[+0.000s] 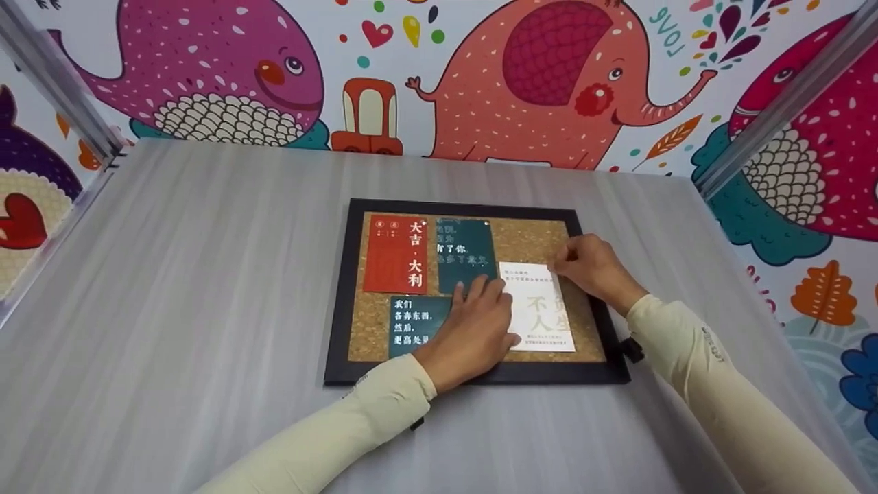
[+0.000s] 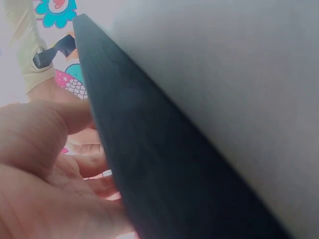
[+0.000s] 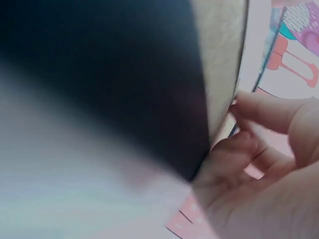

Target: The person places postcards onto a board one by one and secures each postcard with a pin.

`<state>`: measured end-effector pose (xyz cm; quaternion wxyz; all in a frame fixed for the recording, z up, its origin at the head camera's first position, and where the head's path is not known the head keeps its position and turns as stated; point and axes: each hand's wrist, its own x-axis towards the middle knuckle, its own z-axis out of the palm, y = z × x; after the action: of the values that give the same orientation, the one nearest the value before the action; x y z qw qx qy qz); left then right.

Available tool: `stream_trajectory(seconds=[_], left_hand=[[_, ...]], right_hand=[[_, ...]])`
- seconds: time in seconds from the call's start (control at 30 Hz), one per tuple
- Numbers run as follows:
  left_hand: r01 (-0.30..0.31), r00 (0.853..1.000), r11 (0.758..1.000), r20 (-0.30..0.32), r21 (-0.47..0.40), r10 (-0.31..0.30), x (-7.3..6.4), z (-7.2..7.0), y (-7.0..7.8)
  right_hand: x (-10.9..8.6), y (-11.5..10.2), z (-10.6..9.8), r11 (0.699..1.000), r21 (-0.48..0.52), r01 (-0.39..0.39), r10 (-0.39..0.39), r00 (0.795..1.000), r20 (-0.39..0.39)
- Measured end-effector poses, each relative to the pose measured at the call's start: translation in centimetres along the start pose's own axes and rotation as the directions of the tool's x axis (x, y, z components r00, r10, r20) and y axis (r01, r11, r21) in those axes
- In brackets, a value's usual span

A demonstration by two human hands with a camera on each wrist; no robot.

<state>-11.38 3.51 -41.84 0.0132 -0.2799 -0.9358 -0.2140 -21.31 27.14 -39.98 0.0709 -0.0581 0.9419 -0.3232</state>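
Observation:
A cork board (image 1: 528, 237) in a black frame (image 1: 339, 295) lies on the table. On its right half is a white card (image 1: 545, 309) with Chinese lettering. My left hand (image 1: 473, 326) rests with spread fingers across the card's left edge and the board. At the card's upper right corner, my right hand (image 1: 593, 271) pinches something tiny between thumb and forefinger, apparently a pin, mostly hidden by the fingertips. Left of the white card are a red card (image 1: 394, 264), a dark green card (image 1: 466, 237) and a second green card (image 1: 411, 326), partly under my left wrist.
Small pale pin heads (image 1: 486, 223) show at the tops of the red and upper green cards. The grey table (image 1: 206, 295) surrounds the board. Behind stands a wall (image 1: 384, 62) printed with cartoon animals, with metal posts (image 1: 782, 103) at both sides.

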Motion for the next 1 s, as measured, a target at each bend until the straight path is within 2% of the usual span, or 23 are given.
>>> stream_trajectory(seconds=[0.17,0.33,0.57,0.8,1.0], left_hand=[[0.009,1.0,1.0,0.017,-0.012,-0.008,-0.1,0.2,0.0],[-0.002,1.0,1.0,0.012,0.011,0.002,0.0,0.1,-0.2],[-0.005,1.0,1.0,0.02,0.024,0.005,0.0,0.0,-0.3],[0.028,1.0,0.996,0.014,-0.081,-0.027,-0.4,-0.5,-0.4],[0.019,1.0,0.995,0.002,-0.102,-0.019,-1.1,-1.3,-0.8]], right_hand=[[-0.8,0.8,0.8,0.979,-0.131,0.159,-0.167,0.985,-0.05],[-1.1,1.5,1.1,0.96,-0.166,0.226,-0.243,0.966,-0.092],[-1.6,1.7,1.4,0.953,-0.184,0.241,-0.26,0.961,-0.092],[-2.0,1.7,1.6,0.952,-0.175,0.252,-0.274,0.955,-0.114],[-2.7,1.5,1.5,0.958,-0.152,0.243,-0.264,0.955,-0.137]])
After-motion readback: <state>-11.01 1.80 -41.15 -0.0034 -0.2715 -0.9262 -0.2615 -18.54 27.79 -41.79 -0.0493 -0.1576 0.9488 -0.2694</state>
